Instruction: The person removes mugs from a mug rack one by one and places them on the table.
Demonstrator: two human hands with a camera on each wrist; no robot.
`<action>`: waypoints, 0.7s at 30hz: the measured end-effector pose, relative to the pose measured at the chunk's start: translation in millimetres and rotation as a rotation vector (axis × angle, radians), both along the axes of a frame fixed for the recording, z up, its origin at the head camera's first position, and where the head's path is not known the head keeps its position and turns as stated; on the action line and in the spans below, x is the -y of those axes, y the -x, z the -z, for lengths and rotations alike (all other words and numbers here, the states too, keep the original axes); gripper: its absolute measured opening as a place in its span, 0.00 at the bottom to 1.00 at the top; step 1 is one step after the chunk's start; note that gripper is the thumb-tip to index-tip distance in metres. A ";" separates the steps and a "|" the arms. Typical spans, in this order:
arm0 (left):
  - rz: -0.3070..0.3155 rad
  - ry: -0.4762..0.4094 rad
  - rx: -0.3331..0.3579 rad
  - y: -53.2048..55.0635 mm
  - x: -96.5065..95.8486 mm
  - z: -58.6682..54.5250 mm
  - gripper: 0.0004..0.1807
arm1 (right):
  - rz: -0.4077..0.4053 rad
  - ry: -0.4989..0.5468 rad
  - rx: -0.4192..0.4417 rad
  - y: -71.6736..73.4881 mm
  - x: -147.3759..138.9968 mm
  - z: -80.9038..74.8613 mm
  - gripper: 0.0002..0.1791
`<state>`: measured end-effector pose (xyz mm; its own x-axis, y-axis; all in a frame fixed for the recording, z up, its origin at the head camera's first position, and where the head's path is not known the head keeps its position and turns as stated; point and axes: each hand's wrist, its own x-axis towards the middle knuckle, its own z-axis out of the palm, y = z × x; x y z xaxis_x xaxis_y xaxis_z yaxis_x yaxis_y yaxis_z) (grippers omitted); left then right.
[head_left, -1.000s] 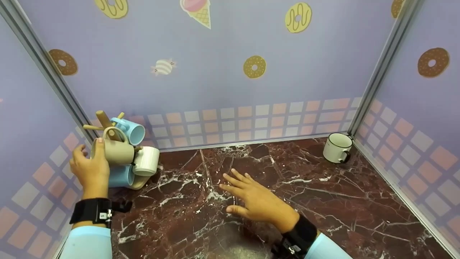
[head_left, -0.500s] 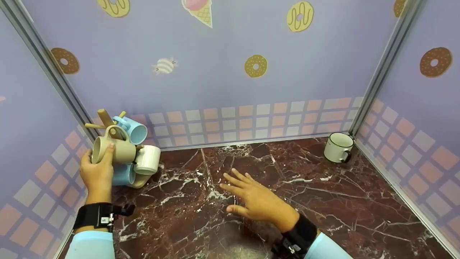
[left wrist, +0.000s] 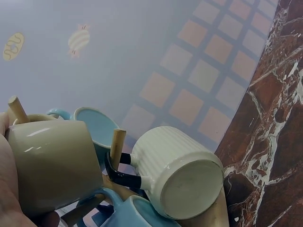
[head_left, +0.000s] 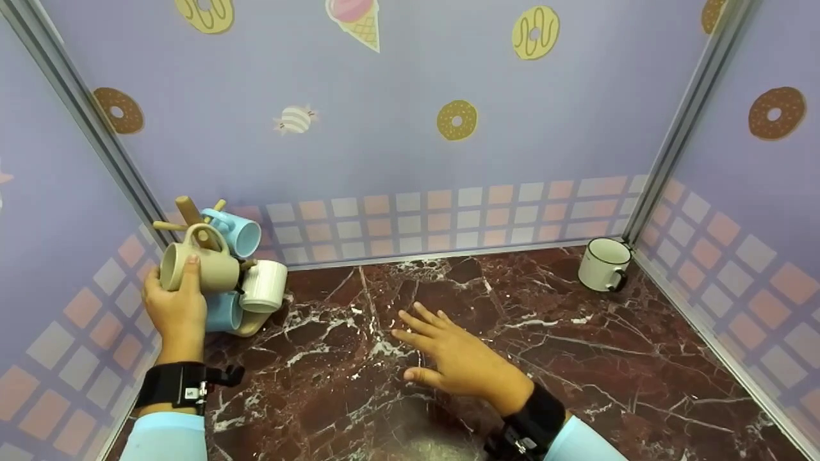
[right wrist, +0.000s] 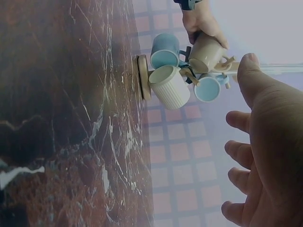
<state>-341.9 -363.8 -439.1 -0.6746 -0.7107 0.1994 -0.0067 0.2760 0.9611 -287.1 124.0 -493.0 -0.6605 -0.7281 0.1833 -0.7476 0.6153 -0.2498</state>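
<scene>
My left hand (head_left: 176, 307) grips a beige mug (head_left: 214, 269) from the near side, thumb along its body. The mug lies sideways with its handle up, by the wooden post of a mug tree (head_left: 187, 210). A light blue mug (head_left: 243, 235) hangs behind it on the tree. Below are a white ribbed mug (head_left: 266, 287) with a dark handle, well seen in the left wrist view (left wrist: 175, 165), and a blue mug (head_left: 223, 312), partly hidden by the beige one. My right hand (head_left: 458, 355) has its fingers spread over the marbled tabletop (head_left: 333, 397), holding nothing.
A white enamel mug (head_left: 604, 264) with a dark rim and handle stands upright in the far right corner. Purple walls (head_left: 384, 153) with metal corner posts enclose the table at the back and sides. The mug tree stands close to the left corner.
My left hand has shifted slightly right and down around the beige mug, and its thumb lies lower on the body. The mug has turned a little, showing its opening. The right hand stays put.
</scene>
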 end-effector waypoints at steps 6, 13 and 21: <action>-0.037 0.041 -0.054 -5.2 -7.9 -5.1 0.52 | 0.002 -0.003 0.004 1.0 0.4 1.2 0.47; -0.086 0.086 -0.068 -9.1 -26.8 -15.8 0.53 | 0.008 0.000 0.005 2.7 -1.1 1.4 0.47; -0.108 0.161 -0.160 -19.3 -53.4 -21.0 0.52 | 0.019 0.010 0.016 2.8 -2.4 -0.3 0.47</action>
<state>-322.6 -310.4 -418.1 -0.5471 -0.7275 0.4140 0.1041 0.4316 0.8960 -289.9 126.4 -492.7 -0.6773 -0.7134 0.1799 -0.7315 0.6268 -0.2683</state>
